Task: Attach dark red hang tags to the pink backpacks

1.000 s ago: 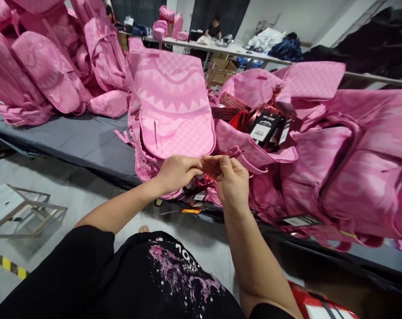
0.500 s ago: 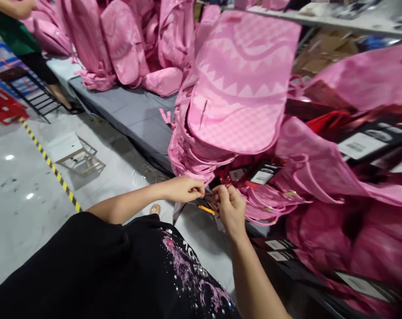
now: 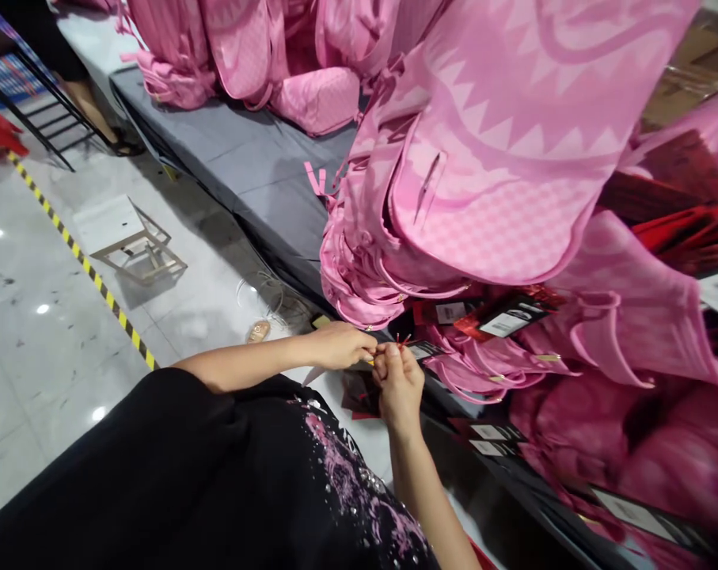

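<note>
My left hand (image 3: 343, 346) is closed in a pinch, its fingertips meeting those of my right hand in front of my waist. My right hand (image 3: 401, 388) pinches a thin red string (image 3: 402, 341), whose loose ends stick up above the fingers. What lies between the two sets of fingertips is mostly hidden. Below the hands hangs a dark tag (image 3: 359, 393), partly covered. Just beyond them, black hang tags with white barcode labels (image 3: 507, 322) lie among pink straps. A stack of pink backpacks (image 3: 501, 158) with a toothed pattern rises behind.
A grey-covered table (image 3: 228, 150) runs to the far left, with more pink backpacks (image 3: 240, 47) standing on it. On the floor are a small folding stool (image 3: 136, 241) and yellow-black tape (image 3: 82, 257). Another person's leg (image 3: 91, 103) shows at the upper left.
My hands have come closer together, and the red string that showed between them now sticks up by the right fingers. The view has shifted nearer to the backpacks.
</note>
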Motion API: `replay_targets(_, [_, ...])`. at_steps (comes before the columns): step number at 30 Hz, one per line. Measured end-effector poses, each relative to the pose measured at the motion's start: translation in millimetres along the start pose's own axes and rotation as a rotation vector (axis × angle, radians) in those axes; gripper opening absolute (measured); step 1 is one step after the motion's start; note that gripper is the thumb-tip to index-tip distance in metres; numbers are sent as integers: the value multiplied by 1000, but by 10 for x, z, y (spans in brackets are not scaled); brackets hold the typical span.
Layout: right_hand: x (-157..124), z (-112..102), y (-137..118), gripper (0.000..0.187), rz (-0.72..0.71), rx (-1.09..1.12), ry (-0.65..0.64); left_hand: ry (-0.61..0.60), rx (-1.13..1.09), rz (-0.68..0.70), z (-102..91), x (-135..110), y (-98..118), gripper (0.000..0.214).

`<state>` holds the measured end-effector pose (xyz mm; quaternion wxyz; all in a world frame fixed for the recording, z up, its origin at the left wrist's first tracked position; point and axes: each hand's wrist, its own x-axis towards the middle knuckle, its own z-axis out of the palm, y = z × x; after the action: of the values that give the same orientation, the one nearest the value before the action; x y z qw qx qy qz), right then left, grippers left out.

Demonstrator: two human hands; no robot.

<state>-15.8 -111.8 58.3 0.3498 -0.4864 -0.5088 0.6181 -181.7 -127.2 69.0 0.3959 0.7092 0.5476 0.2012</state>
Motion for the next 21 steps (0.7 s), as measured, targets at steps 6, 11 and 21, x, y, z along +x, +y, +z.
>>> replay_targets(6, [342, 380, 83, 47, -9, -81, 116, 64, 53, -119, -684, -96, -953, 25])
replay_targets(11, [684, 719, 392, 51, 81, -197, 228, 2, -30, -161, -966, -86, -1622, 27])
replay_targets(21, [973, 1024, 1104, 36, 185, -307, 410, -178, -164, -124, -861, 471, -2365, 28])
